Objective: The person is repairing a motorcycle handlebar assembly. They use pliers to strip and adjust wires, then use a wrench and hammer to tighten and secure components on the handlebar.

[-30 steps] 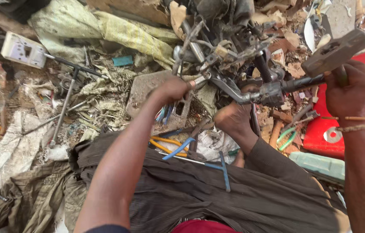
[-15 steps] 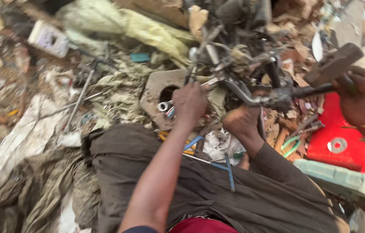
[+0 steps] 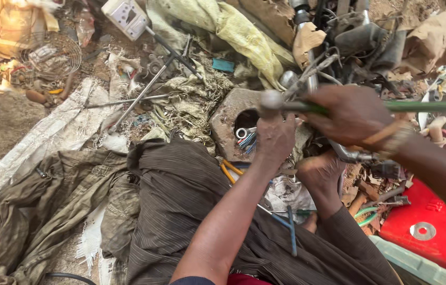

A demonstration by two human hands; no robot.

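Head view, single frame. Landmark: the grey block (image 3: 231, 119), a rough stone-like lump with a round hollow, lying at the middle of the scrap pile.

Left hand (image 3: 274, 138): just right of the block's hollow, fingers curled upward around a small metal part at the near end of the tool; closed, though what exactly sits inside the fist is hidden by the knuckles.

Right hand (image 3: 352, 113): further right of the block and slightly higher, closed in a firm grip on the green-handled tool (image 3: 413, 106). The tool lies nearly level, its green shaft running from the right hand out to the right, its pale rounded metal end (image 3: 270, 98) directly above the block's right edge and touching the left hand's fingertips.

A bare foot (image 3: 320, 174) presses down below and right of the block, toes on a bent chrome tube (image 3: 352, 155).

Inside the hollow of the block: a metal ring and some coloured wire ends (image 3: 245, 138).

Left of the block: thin steel rods (image 3: 138, 97) on frayed cloth. Above and left: a white switch box (image 3: 126, 17). Below the block: dark striped trousers (image 3: 181, 195) of the person. Far right, lower: a red metal panel (image 3: 429, 232) with a washer on it.
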